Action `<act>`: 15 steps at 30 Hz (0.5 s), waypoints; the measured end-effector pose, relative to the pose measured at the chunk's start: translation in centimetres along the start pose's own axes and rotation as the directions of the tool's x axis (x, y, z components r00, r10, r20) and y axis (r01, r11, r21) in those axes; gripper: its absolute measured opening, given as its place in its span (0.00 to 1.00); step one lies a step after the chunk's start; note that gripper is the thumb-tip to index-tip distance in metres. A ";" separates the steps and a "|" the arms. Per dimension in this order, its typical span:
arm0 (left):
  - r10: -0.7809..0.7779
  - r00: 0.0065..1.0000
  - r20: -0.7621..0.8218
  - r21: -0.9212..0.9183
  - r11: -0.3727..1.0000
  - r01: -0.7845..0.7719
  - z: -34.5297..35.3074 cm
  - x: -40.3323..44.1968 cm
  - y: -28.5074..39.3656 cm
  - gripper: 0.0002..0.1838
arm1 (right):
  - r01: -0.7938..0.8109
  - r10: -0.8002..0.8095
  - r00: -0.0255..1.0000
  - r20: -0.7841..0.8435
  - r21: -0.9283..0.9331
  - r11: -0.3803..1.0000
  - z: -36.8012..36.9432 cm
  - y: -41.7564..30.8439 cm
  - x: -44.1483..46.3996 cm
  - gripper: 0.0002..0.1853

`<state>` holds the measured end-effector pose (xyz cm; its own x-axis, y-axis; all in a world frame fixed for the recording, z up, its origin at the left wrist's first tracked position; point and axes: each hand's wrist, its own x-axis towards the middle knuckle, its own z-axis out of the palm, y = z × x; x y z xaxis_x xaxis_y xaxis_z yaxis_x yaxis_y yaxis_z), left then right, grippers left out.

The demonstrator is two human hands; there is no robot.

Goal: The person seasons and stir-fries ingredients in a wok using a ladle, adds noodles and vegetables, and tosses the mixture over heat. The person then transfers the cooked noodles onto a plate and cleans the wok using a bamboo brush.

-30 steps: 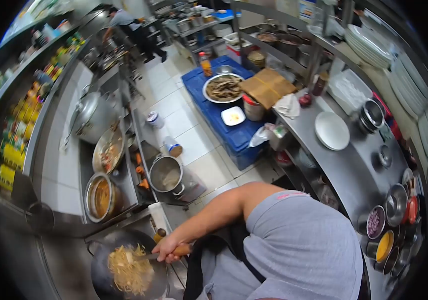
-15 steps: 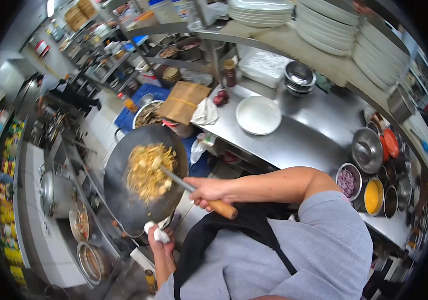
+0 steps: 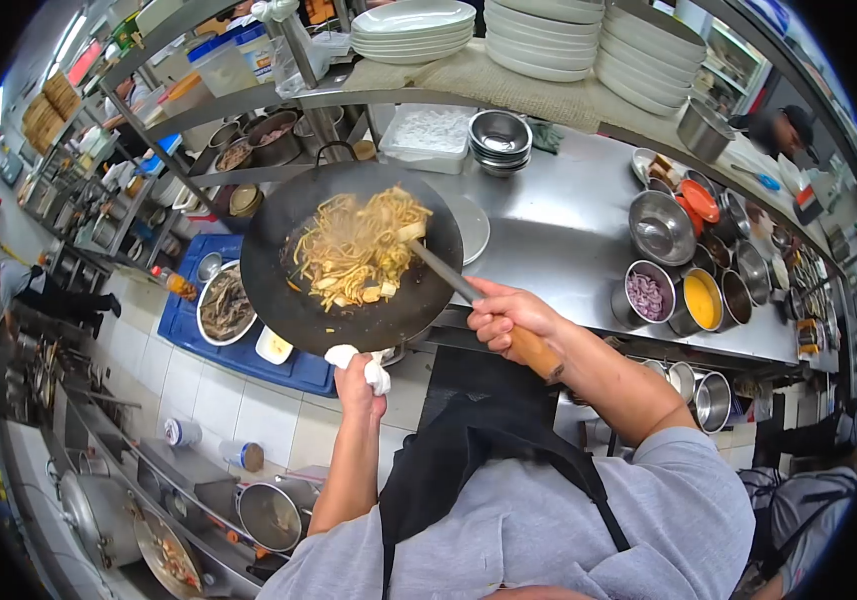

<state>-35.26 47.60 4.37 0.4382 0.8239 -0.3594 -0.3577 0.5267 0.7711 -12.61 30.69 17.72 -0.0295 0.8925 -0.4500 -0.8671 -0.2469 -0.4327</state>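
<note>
My left hand (image 3: 361, 390) is closed around a bunched white cloth (image 3: 374, 376) at the near rim of a dark wok (image 3: 279, 250), holding it up. Fried noodles (image 3: 359, 245) with pale chunks lie in the wok, slightly steamy. In my right hand (image 3: 511, 318) is a long metal wok utensil (image 3: 449, 272) with a wooden handle. Its far end reaches into the noodles, so I cannot tell whether it is a ladle or a spatula. Partly behind the wok's right edge, a white plate (image 3: 473, 230) rests on the steel counter (image 3: 569, 235).
Stacked white plates (image 3: 539, 40) stand on the shelf above. Steel bowls (image 3: 501, 138) sit at the counter's back. To the right are pots of chopped onion (image 3: 647, 295) and yellow liquid (image 3: 702, 300). Burners and pots (image 3: 274, 515) line the lower left. Other people stand at both sides.
The wok has swung from the stove side to the counter, and now overlaps the white plate. Both hands moved with it, keeping their holds. My view has turned rightward.
</note>
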 end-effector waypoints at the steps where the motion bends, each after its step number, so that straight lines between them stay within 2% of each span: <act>1: -0.007 1.000 0.015 -0.006 1.000 0.007 0.2 0.5 0.3 0.08 | 0.041 -0.041 0.999 -0.002 0.056 0.998 0.5 0.0 -0.4 0.38; 3: 0.059 0.998 0.025 0.058 0.996 -0.061 0.3 1.3 1.0 0.04 | 0.107 -0.108 0.994 0.005 0.107 0.988 1.0 -0.1 -0.8 0.33; 5: 0.092 0.996 0.015 0.077 0.993 -0.093 0.0 2.3 1.5 0.05 | 0.158 -0.155 0.987 -0.034 0.115 0.981 1.3 0.0 -0.9 0.32; 10: 0.138 0.990 -0.016 0.075 0.988 -0.136 -0.8 1.7 2.5 0.14 | 0.242 -0.234 0.969 -0.084 0.104 0.965 -0.1 -0.7 -0.8 0.34; 12: 0.186 0.981 -0.057 0.071 0.981 -0.182 -1.7 2.0 2.0 0.14 | 0.252 -0.246 0.964 -0.104 0.048 0.967 -1.3 -0.8 -0.5 0.37; 14: 0.247 0.968 -0.054 0.102 0.965 -0.241 -2.2 2.1 1.7 0.14 | 0.248 -0.273 0.942 -0.196 -0.145 0.958 -3.2 -0.8 0.0 0.41; 15: 0.255 0.965 -0.061 0.099 0.963 -0.249 -2.3 2.0 1.5 0.14 | 0.244 -0.269 0.945 -0.188 -0.150 0.958 -4.3 -0.7 0.2 0.41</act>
<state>-36.81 50.50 3.66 0.2816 0.9422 -0.1817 -0.3719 0.2817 0.8845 -9.87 29.42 14.53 0.2991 0.8387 -0.4551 -0.7634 -0.0758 -0.6415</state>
